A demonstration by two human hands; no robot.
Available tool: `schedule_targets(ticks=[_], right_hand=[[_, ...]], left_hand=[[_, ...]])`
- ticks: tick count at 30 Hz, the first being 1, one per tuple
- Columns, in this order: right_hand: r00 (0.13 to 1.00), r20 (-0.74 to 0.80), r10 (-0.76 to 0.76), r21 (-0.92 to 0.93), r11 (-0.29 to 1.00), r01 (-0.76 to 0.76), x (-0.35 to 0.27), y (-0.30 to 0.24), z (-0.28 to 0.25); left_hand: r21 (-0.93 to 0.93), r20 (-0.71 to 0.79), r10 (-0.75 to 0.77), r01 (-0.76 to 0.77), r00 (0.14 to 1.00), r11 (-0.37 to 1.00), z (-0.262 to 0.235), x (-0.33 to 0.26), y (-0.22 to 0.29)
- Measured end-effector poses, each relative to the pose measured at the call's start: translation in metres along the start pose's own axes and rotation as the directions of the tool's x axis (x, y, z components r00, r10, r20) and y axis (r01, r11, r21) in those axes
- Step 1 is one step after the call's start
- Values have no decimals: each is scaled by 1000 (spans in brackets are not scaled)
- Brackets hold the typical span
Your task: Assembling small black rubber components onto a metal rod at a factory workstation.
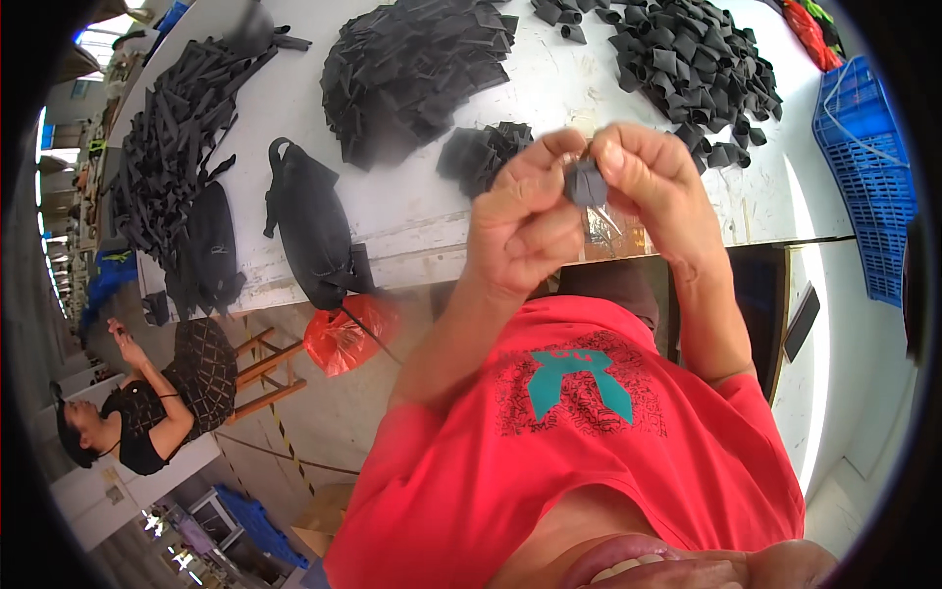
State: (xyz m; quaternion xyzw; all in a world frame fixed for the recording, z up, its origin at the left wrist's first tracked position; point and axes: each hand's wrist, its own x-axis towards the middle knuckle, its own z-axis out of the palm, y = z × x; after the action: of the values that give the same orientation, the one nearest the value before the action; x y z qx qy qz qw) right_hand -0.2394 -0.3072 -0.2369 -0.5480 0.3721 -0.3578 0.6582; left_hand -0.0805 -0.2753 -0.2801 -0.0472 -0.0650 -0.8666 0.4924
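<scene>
Both hands meet above the near edge of the white table (pixel 432 211), pinching one small dark grey fabric piece (pixel 586 185) between them. My left hand (pixel 520 211) grips its left side with thumb and forefinger, the other fingers curled. On the opposite side, my right hand (pixel 653 177) has thumb and fingertips closed at its upper edge. The piece looks folded or looped, though fingers cover part of it. Just behind my left hand lies a small stack of flat dark fabric pieces (pixel 476 157). A heap of curled fabric loops (pixel 687 64) sits beyond my right hand.
A large pile of flat dark pieces (pixel 417 74) stands at the back. Dark strips (pixel 177 137) and a stuffed black bundle (pixel 312 226) lie leftward. A blue crate (pixel 863 167) is at right, a red plastic bag (pixel 343 339) below the table edge. Another person (pixel 147 412) is at far left.
</scene>
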Motion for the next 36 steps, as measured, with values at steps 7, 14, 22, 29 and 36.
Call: schedule_targets(ticks=[7,14,22,29,36], right_hand=[[981,174,80,202,973,-115,23,47,-28],[969,248,-5,156,987,-35,36,34,-31],[975,223,-12,187,982,-31,38,63,-35],[930,-140,-340,-277,915,293,16,44,-26],[752,-50,-657,-641,598,480,0,39,-10]], left_hand=[[334,-314,209,-98,926,937,-24,8,-6],[520,-131,304,-196,943,831,-20,11,-2],[521,-271,335,-155,902,839,-39,10,-2],[823,-176,546,-182,819,538,-25,18,-8],[960,277,450,-229,849,-158,-8,27,1]])
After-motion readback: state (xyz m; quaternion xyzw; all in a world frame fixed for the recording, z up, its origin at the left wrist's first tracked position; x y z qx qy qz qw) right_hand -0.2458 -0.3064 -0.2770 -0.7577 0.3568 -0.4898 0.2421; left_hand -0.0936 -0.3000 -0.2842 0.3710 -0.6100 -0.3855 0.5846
